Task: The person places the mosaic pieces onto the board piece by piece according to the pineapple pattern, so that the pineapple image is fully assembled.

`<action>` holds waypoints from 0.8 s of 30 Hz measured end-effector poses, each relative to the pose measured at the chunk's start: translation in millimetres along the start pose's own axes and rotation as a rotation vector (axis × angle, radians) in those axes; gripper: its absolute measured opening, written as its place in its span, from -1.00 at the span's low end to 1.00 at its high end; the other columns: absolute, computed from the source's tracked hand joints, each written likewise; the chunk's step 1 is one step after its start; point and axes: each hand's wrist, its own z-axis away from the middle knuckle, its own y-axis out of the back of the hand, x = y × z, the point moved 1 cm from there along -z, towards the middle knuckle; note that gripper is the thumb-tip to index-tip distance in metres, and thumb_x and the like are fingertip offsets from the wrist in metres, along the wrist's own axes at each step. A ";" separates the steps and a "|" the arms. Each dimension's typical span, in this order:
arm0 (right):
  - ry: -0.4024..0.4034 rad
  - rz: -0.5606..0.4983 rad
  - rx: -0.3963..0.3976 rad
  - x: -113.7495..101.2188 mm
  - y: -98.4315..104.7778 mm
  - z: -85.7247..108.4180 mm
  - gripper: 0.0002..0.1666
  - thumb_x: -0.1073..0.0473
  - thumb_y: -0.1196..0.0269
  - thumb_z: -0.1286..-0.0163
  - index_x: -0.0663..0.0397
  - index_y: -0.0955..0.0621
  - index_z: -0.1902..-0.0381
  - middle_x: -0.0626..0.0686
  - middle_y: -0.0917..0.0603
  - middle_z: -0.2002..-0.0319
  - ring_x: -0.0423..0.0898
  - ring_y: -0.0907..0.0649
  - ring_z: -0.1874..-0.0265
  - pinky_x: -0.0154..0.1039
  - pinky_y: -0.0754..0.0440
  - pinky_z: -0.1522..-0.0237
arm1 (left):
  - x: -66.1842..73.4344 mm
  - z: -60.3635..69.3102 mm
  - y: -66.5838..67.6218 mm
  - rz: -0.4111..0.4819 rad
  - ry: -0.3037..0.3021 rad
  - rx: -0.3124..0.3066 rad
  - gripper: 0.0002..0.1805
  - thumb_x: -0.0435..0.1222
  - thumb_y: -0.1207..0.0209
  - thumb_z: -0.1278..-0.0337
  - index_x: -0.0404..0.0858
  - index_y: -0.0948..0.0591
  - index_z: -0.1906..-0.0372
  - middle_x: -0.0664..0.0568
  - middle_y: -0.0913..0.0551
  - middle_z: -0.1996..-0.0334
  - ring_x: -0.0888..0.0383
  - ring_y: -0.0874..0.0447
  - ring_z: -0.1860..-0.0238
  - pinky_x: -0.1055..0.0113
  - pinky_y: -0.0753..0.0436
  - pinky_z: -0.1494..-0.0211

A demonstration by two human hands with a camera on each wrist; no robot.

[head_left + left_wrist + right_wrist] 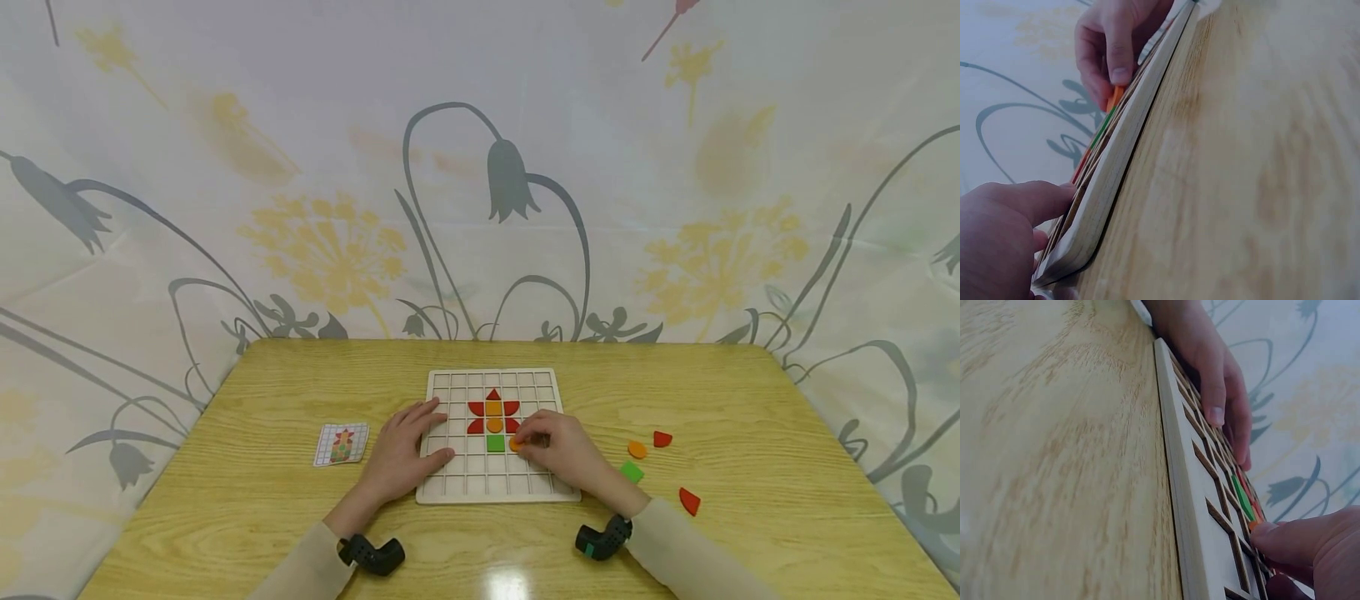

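Observation:
A white grid board (480, 492) lies on the table. On its left side rests my left hand (405, 447), thumb and fingers spread over the edge. My right hand (561, 447) pinches an orange piece (515, 444) between thumb and fingertips at the board, just right of a green square (496, 443); the fingers partly hide its shape. Above the green square sit an orange round piece (495, 425), an orange square (493, 408) and a red triangle (493, 395). Red quarter-round pieces (476, 408) flank them on both sides.
Left of the board lies a small pattern card (341, 444). Loose on the right are an orange round piece (637, 450), a green square (632, 472) and two red pieces (689, 501). A patterned curtain (480, 250) stands behind the wooden table (300, 367).

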 end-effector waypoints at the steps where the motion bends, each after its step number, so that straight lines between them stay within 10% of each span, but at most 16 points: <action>1: -0.004 0.006 -0.001 -0.3 -0.3 -0.2 -0.87 0.29 -0.43 -0.23 -0.08 -0.76 0.32 -0.14 -0.68 0.17 -0.22 -0.61 0.28 -0.32 -0.60 0.29 | 0.0 0.1 0.0 0.000 -0.001 0.000 -0.39 0.03 -0.28 -0.17 -0.17 -0.58 -0.27 0.03 -0.35 -0.45 -0.11 -0.20 -0.46 -0.18 -0.16 -0.44; 24: -0.022 0.059 0.033 7.2 26.6 2.4 -0.88 0.34 -0.38 -0.26 0.03 -0.77 0.30 -0.09 -0.68 0.23 -0.20 -0.59 0.35 -0.31 -0.59 0.35 | -0.8 0.0 -0.9 0.000 -0.005 0.002 -0.38 0.03 -0.28 -0.17 -0.18 -0.58 -0.27 0.02 -0.36 -0.44 -0.12 -0.21 -0.45 -0.18 -0.16 -0.44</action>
